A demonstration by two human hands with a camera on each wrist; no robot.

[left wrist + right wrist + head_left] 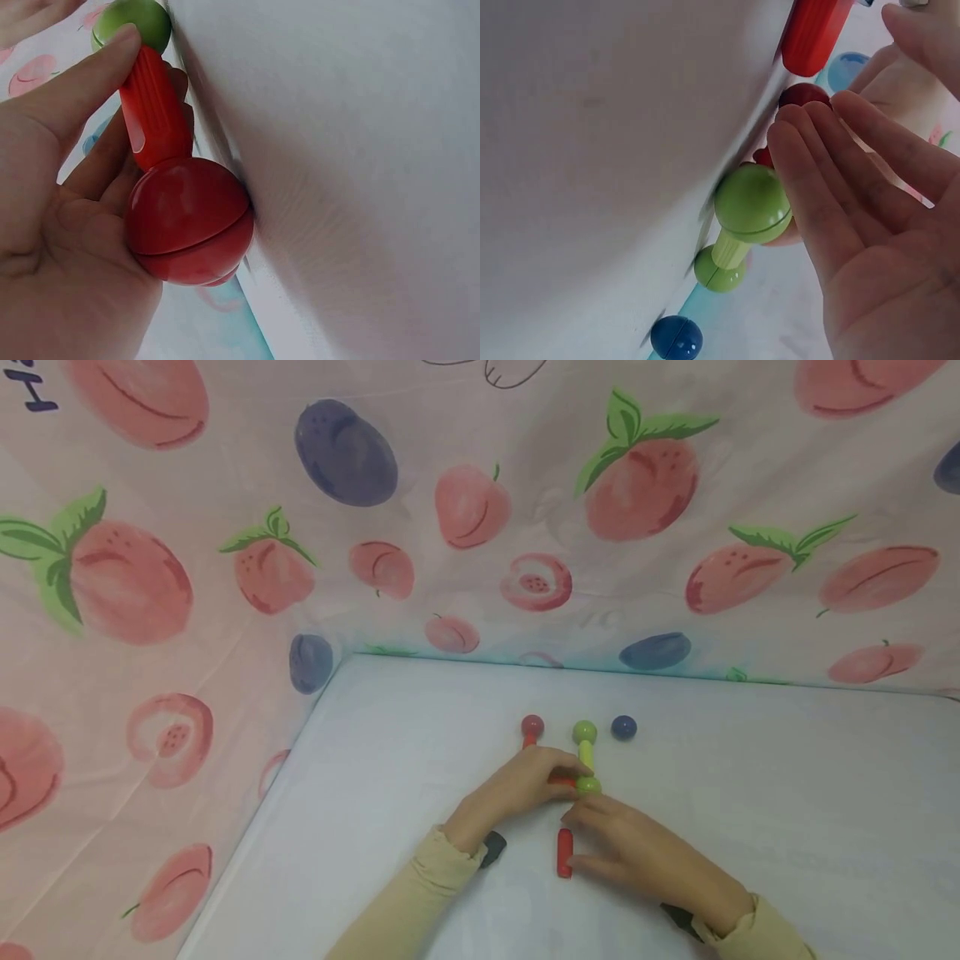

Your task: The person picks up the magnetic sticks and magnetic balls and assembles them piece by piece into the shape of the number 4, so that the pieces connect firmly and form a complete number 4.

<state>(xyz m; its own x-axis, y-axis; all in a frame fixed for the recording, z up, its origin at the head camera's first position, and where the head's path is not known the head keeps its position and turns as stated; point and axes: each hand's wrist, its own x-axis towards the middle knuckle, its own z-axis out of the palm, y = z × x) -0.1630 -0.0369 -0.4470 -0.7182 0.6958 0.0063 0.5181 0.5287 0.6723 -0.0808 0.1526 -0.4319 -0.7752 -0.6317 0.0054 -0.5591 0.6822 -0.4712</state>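
Left hand [517, 789] on white table [750, 827] — fingers [97, 71] curled round red rod with red ball [187, 221] at its far end, ball poking out beyond fingers. Rod's near tip touches green ball of green dumbbell [742, 225], just right of left fingers. Blue ball [623, 727] lies loose, beyond and right of dumbbell. Second red rod [564, 852] lies on table just beside right thumb. Right hand [637, 852] — fingers [817, 172] straight, relaxed, resting against dumbbell's near ball, gripping nothing.

No readable text shows in any view.
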